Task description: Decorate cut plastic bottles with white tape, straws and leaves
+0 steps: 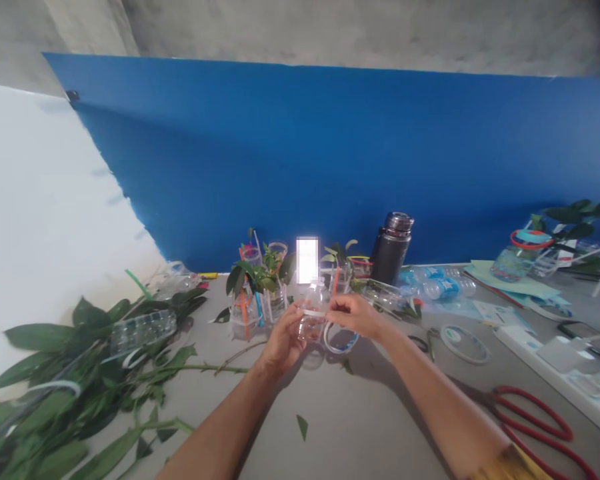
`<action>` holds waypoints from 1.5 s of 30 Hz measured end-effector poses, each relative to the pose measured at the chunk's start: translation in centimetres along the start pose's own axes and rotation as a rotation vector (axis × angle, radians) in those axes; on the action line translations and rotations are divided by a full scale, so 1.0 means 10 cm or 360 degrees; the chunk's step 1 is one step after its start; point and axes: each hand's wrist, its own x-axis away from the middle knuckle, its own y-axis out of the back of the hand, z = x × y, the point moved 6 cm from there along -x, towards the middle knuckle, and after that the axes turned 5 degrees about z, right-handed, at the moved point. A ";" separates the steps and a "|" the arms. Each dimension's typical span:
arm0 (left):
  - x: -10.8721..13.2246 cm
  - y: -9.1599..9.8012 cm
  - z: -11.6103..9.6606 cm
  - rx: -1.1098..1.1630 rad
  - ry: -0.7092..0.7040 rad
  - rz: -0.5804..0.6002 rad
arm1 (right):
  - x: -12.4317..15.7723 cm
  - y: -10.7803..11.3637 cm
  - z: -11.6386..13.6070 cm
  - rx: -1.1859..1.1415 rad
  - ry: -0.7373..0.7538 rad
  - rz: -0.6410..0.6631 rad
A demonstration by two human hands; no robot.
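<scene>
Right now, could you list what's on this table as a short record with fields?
surface: grey table
left hand: holds clear plastic bottle
right hand: pinches white strip at the bottle's neck; tape ring just below
left side: leafy branches
behind: dark flask, cut bottles holding leaves
right side: red scissors

Blue backdrop (330,153), grey table (360,413), dark green leaves (80,373) — clear bottle (314,310) (white tape band), red-handled scissors (535,420), dark flask (393,248), orange straw (243,310).
</scene>
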 end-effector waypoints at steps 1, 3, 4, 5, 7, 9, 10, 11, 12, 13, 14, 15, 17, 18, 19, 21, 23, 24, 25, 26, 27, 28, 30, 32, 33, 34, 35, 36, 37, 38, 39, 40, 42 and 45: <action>0.00 0.01 0.01 0.0018 0.0012 -0.0012 | 0.00 0.00 0.00 -0.0002 0.0006 -0.0001; -0.01 0.02 0.01 0.0048 0.0022 -0.0027 | 0.00 0.01 0.00 -0.0003 0.0023 -0.0005; -0.01 0.02 0.01 0.0059 0.0019 -0.0030 | 0.00 0.01 0.00 -0.0006 0.0031 -0.0006; -0.01 0.03 0.00 0.0065 0.0012 -0.0032 | 0.00 0.01 0.00 -0.0011 0.0039 -0.0008; -0.01 0.03 0.00 0.0065 -0.0001 -0.0036 | 0.00 0.02 0.00 -0.0026 0.0050 -0.0016; -0.01 0.04 0.00 0.0064 0.0001 -0.0053 | 0.00 0.02 0.01 -0.0036 0.0061 -0.0015; -0.01 0.05 0.00 0.0068 0.0012 -0.0061 | 0.00 0.02 0.01 -0.0037 0.0065 -0.0010; -0.01 0.05 0.01 0.0077 0.0031 -0.0064 | 0.00 0.02 0.01 -0.0035 0.0066 -0.0003; -0.01 0.05 0.02 0.0091 0.0056 -0.0058 | 0.00 0.01 0.01 -0.0034 0.0063 0.0003; -0.01 0.05 0.02 0.0109 0.0083 -0.0047 | 0.01 0.01 0.01 -0.0029 0.0057 0.0010; -0.01 0.04 0.03 0.0132 0.0109 -0.0028 | 0.01 0.00 0.01 -0.0021 0.0049 0.0017; -0.01 0.04 0.04 0.0155 0.0135 -0.0007 | 0.01 0.00 0.01 -0.0015 0.0038 0.0023; 0.00 0.02 0.05 0.0200 0.0181 0.0028 | 0.01 0.00 0.01 -0.0009 0.0022 0.0035; 0.00 0.02 0.05 0.0219 0.0197 0.0037 | 0.02 -0.01 0.02 -0.0009 0.0025 0.0039; 0.00 0.02 0.06 0.0233 0.0208 0.0041 | 0.02 -0.01 0.03 -0.0013 0.0035 0.0043; 0.00 0.02 0.06 0.0250 0.0213 0.0036 | 0.03 -0.01 0.05 -0.0025 0.0061 0.0047; 0.00 0.03 0.05 0.0265 0.0205 0.0027 | 0.03 -0.01 0.07 -0.0027 0.0076 0.0043; 0.00 0.03 0.05 0.0273 0.0205 0.0030 | 0.03 -0.01 0.08 -0.0026 0.0075 0.0036; 0.00 0.03 0.05 0.0282 0.0209 0.0043 | 0.03 -0.01 0.08 -0.0024 0.0073 0.0025; 0.00 0.02 0.05 0.0292 0.0215 0.0064 | 0.03 -0.01 0.09 -0.0021 0.0071 0.0010; 0.00 0.02 0.05 0.0300 0.0220 0.0092 | 0.03 -0.01 0.09 -0.0019 0.0071 -0.0004; 0.00 0.01 0.05 0.0308 0.0224 0.0124 | 0.03 0.00 0.09 -0.0019 0.0071 -0.0021; 0.01 0.00 0.05 0.0323 0.0228 0.0169 | 0.03 0.00 0.09 -0.0017 0.0075 -0.0050; 0.01 0.00 0.05 0.0338 0.0221 0.0166 | 0.02 0.00 0.08 -0.0007 0.0077 -0.0071; 0.01 0.01 0.05 0.0344 0.0217 0.0149 | 0.02 -0.01 0.07 -0.0001 0.0080 -0.0083; 0.01 0.02 0.05 0.0348 0.0214 0.0128 | 0.01 -0.01 0.07 0.0007 0.0082 -0.0096; 0.01 0.02 0.05 0.0349 0.0212 0.0103 | 0.01 -0.01 0.06 0.0018 0.0085 -0.0115; 0.01 0.03 0.05 0.0348 0.0210 0.0076 | 0.01 -0.01 0.05 0.0031 0.0091 -0.0140; 0.00 0.04 0.06 0.0341 0.0208 0.0046 | 0.01 0.00 0.05 0.0042 0.0102 -0.0171; -0.01 0.05 0.07 0.0323 0.0202 0.0015 | 0.01 0.00 0.05 0.0051 0.0119 -0.0204; -0.02 0.06 0.07 0.0292 0.0184 -0.0017 | 0.01 0.01 0.06 0.0058 0.0138 -0.0234; -0.04 0.07 0.08 0.0245 0.0148 -0.0046 | 0.01 0.02 0.06 0.0063 0.0160 -0.0257; -0.07 0.08 0.07 0.0116 0.0040 -0.0092 | 0.02 0.03 0.07 0.0071 0.0194 -0.0283; -0.10 0.08 0.04 -0.0082 -0.0140 -0.0148 | 0.03 0.04 0.07 0.0123 0.0209 -0.0313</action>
